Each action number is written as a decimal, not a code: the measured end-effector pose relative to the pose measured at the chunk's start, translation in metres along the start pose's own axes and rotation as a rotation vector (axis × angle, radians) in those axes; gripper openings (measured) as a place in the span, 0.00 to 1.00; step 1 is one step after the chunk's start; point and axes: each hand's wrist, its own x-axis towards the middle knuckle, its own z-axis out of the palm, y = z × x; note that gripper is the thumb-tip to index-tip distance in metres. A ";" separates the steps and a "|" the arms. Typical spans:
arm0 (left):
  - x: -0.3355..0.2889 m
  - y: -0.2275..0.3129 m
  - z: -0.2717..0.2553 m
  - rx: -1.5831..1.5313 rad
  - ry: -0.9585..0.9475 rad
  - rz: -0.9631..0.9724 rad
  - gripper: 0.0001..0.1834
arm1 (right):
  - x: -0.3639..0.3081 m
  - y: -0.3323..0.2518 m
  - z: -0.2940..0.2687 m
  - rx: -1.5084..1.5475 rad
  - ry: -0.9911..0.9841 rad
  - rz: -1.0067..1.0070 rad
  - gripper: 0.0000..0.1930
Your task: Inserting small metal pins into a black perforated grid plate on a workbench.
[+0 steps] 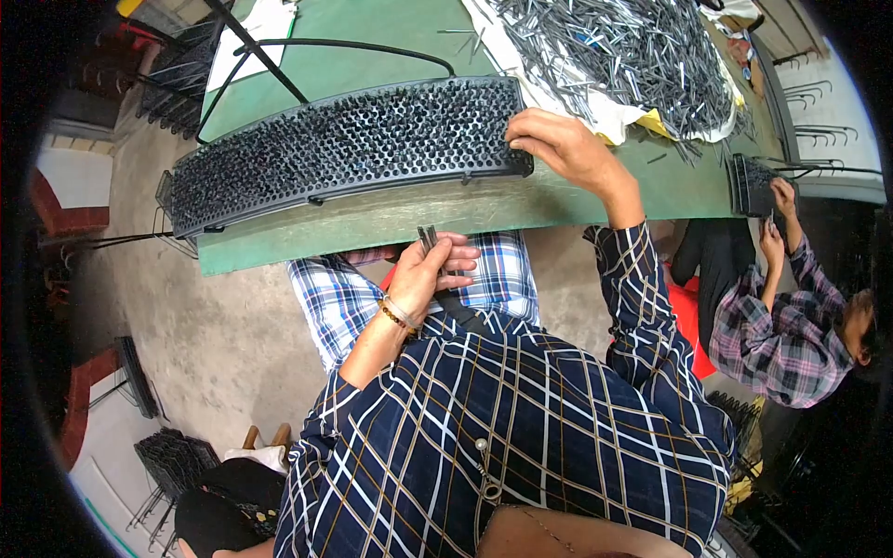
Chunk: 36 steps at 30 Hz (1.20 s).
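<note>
A long black rack (344, 139) full of small round holes, many with dark pieces in them, lies tilted along the table's near edge. At its right end, my right hand (567, 151) is closed in a pinch, with the fingertips against the rack. Whatever sits between those fingertips is too small or hidden to make out. Lower down, over my lap, my left hand (423, 272) is closed around a few slim dark rods (427, 238), whose ends stick up past the thumb.
Behind the rack spreads a heap of loose dark rods (642, 65) on a white and yellow sack (609, 121). A bent black metal frame (363, 43) stands over the green table (391, 206). A co-worker (781, 307) at the right handles another black rack (755, 181).
</note>
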 end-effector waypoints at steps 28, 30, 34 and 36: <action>-0.015 0.016 0.015 -0.062 -0.281 0.013 0.18 | -0.027 -0.073 0.070 0.678 0.026 0.508 0.07; -0.016 0.018 0.018 -0.035 -0.321 0.004 0.17 | -0.036 -0.068 0.088 0.857 0.111 0.497 0.09; -0.013 0.013 0.017 -0.080 -0.265 0.003 0.17 | -0.046 -0.060 0.094 0.999 0.117 0.617 0.08; -0.011 0.012 0.014 -0.069 -0.257 0.003 0.18 | -0.047 -0.060 0.090 1.067 0.140 0.654 0.08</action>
